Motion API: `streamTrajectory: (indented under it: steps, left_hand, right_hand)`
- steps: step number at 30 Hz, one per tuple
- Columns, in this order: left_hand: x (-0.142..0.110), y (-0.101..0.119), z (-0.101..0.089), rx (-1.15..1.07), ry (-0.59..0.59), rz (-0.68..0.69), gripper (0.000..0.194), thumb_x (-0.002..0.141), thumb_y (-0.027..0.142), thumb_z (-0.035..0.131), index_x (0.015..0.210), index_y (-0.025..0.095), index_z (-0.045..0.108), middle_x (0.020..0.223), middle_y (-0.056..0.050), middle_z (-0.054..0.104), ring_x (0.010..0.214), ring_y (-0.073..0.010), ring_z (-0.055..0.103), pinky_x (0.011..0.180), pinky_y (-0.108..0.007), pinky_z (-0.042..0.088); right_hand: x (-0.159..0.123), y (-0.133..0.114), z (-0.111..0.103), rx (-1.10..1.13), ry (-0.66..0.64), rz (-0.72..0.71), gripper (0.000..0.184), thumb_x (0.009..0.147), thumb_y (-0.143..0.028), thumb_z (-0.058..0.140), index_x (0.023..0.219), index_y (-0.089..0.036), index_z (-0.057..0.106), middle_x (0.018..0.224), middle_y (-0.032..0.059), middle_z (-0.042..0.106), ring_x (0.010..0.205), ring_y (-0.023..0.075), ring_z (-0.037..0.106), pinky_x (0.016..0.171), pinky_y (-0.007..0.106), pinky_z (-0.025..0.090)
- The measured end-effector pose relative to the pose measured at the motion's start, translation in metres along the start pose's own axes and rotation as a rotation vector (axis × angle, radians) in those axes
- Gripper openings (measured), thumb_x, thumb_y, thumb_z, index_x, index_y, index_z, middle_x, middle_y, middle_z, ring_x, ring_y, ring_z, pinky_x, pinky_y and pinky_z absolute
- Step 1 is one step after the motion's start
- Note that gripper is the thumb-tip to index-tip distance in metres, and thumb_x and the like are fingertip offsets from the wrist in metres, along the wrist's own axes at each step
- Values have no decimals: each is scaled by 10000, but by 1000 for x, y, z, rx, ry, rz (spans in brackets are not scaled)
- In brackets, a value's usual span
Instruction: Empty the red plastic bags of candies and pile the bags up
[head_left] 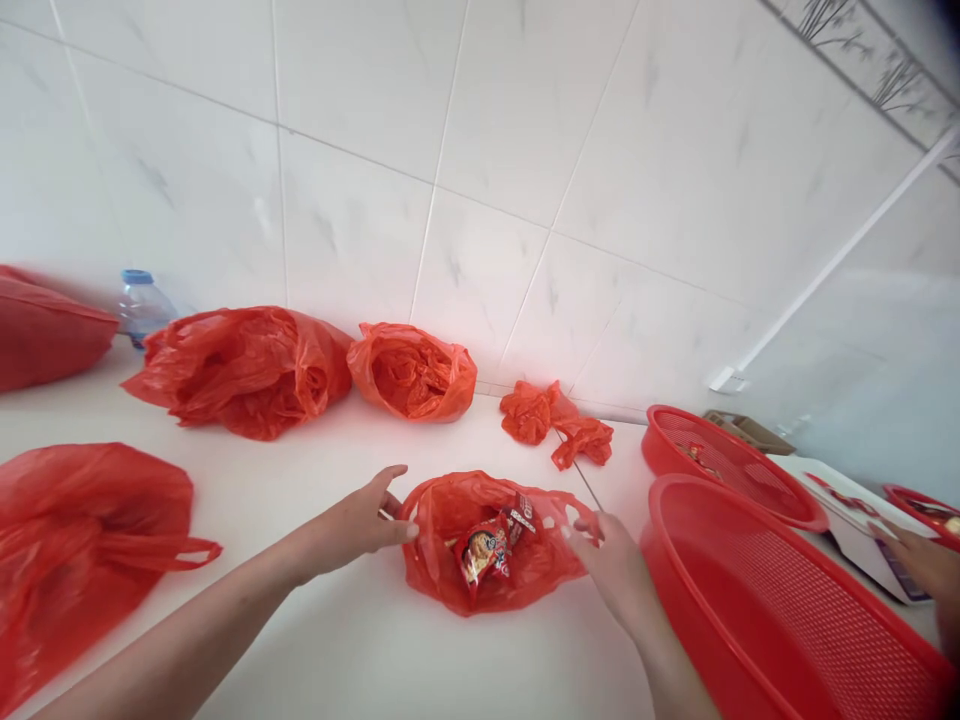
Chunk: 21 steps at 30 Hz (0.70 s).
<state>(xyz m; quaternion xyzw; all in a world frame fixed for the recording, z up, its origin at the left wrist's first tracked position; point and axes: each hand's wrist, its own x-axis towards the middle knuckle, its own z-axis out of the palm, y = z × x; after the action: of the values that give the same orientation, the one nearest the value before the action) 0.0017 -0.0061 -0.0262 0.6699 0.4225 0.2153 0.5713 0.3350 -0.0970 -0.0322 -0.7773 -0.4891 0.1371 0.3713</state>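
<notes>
A small red plastic bag (450, 570) lies open on the white table in front of me. Snack packets (487, 548) show inside it. My left hand (360, 520) pinches the bag's left rim, fingers closed on the plastic. My right hand (607, 560) grips the bag's right handle, pulling the mouth apart.
More red bags lie about: a large one (240, 370), an open one (412, 372), crumpled ones (559, 420), one at front left (75, 550). Two red mesh baskets (750, 600) (720, 460) stand at right. A water bottle (141, 305) is by the wall. Another person's hand (926, 565) is at far right.
</notes>
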Motion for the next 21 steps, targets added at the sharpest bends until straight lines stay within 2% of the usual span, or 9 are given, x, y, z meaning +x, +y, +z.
streamTrajectory:
  steps: [2,4,7,10,12,16,19,21]
  left_hand:
    - [-2,13,0,-203,36,58,694,776,395,642,1355,234,295,870,-2,613,815,-181,629,792,-375,520]
    - [-1,34,-1,-440,171,197,536,764,327,674,1232,223,434,766,33,583,738,-139,612,768,-322,518]
    - [1,69,-6,-707,394,440,305,740,261,709,1008,205,573,764,31,584,705,-96,583,717,-240,505]
    - [-2,97,-6,-820,524,623,160,747,220,703,883,187,624,803,16,601,726,-84,572,685,-202,497]
    - [-6,109,-2,-817,571,693,121,757,217,696,860,184,641,811,9,615,742,-87,574,690,-198,497]
    - [-13,120,7,-689,592,732,162,761,253,706,913,217,665,862,6,638,815,-104,587,729,-205,494]
    - [-14,123,9,-442,661,748,265,758,247,710,1017,268,659,955,13,644,879,-112,584,771,-209,488]
    - [-14,124,8,-214,751,749,306,784,224,676,1077,303,639,998,20,646,906,-118,589,781,-218,491]
  right_hand:
    - [9,-15,-5,143,-49,-2,335,743,-508,587,705,-175,578,697,11,601,651,177,562,590,287,434]
    - [17,-34,-15,460,15,-34,312,736,-473,628,702,-169,569,667,-5,585,629,145,542,599,267,433]
    - [27,-66,-33,941,200,-116,292,687,-409,712,684,-166,549,670,-12,576,626,123,549,614,257,455]
    - [30,-92,-43,1159,298,-157,273,646,-344,756,663,-167,548,654,-26,563,594,106,546,574,236,457]
    - [30,-103,-42,1192,358,-144,249,629,-319,770,688,-167,581,677,-19,587,607,103,557,572,226,462]
    - [29,-111,-30,1112,454,-164,237,656,-324,759,802,-176,646,804,6,647,722,125,601,660,240,482]
    - [31,-113,-23,1050,383,-221,254,709,-355,727,889,-194,650,927,26,660,849,153,610,745,269,481]
    - [31,-116,-20,1107,266,-249,245,735,-374,709,901,-216,622,886,13,656,851,155,607,739,275,481]
